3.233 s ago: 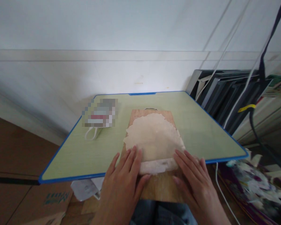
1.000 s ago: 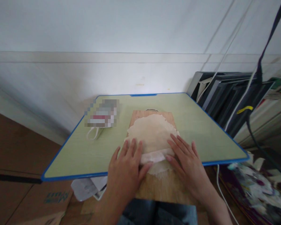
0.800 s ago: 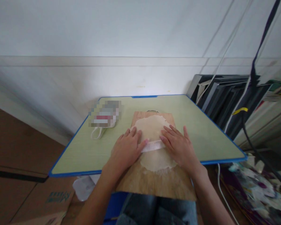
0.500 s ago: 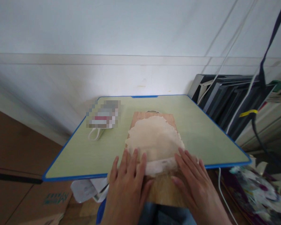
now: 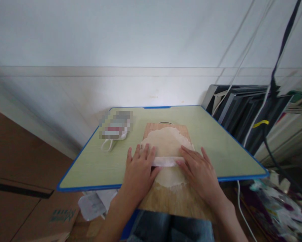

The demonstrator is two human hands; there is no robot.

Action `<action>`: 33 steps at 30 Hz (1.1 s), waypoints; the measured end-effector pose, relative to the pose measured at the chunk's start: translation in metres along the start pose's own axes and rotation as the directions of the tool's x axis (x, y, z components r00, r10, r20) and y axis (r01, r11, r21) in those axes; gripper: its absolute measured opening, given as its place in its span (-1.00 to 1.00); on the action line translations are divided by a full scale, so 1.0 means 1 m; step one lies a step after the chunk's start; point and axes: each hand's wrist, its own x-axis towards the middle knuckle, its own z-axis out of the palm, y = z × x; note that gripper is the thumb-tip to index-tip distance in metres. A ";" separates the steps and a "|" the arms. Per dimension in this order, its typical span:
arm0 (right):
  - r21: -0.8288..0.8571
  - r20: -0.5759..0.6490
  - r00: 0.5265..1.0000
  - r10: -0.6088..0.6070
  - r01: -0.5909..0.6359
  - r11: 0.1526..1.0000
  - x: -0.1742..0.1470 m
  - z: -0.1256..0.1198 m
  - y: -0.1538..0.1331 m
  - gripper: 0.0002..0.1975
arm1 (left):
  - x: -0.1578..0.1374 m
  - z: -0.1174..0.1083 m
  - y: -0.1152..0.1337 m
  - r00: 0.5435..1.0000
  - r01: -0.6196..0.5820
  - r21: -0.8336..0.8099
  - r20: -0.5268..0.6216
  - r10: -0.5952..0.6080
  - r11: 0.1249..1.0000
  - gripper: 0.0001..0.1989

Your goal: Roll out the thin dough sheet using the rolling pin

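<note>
A wide, thin sheet of pale dough (image 5: 166,139) with ragged edges lies on a wooden cutting board (image 5: 176,203). Across it runs a whitish, flour-dusted rolling pin (image 5: 168,161), with dough showing both in front of it and behind it. My left hand (image 5: 142,168) rests on the pin's left end, fingers spread and stretched forward. On the right end lies my right hand (image 5: 197,168), its fingers extended and the thumb pointing inward along the pin. Both ends of the pin are hidden under the hands.
The board stands on a light green table (image 5: 224,151) with a blue rim and overhangs its front edge. A blurred-out package (image 5: 115,126) with a white strap lies at the left. Dark folders (image 5: 244,111) and hanging cables (image 5: 274,80) are at the right, a cardboard box (image 5: 47,218) low left.
Both hands and the rolling pin have moved forward, from the dough's near edge toward its middle. A strip of dough now shows on the near side of the pin. The view has shifted slightly.
</note>
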 end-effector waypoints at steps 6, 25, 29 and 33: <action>-0.038 -0.087 0.989 -0.122 0.119 0.992 -0.049 0.001 0.004 -0.56 | -0.047 0.008 0.006 0.977 -0.091 0.074 -0.188 0.104 0.993 -0.45; 0.017 -0.059 0.995 -0.076 0.077 0.997 -0.043 -0.002 0.003 -0.58 | -0.036 -0.003 0.003 0.997 -0.072 -0.045 -0.025 0.071 0.996 -0.49; 0.007 -0.062 0.994 -0.095 0.096 0.995 -0.046 0.003 0.005 -0.57 | -0.038 -0.002 0.000 0.996 -0.083 -0.045 -0.041 0.081 0.996 -0.53; -0.004 -0.024 1.000 -0.019 0.019 1.000 -0.013 0.009 0.004 -0.57 | -0.007 -0.003 -0.010 0.998 -0.041 -0.042 0.044 0.043 0.998 -0.44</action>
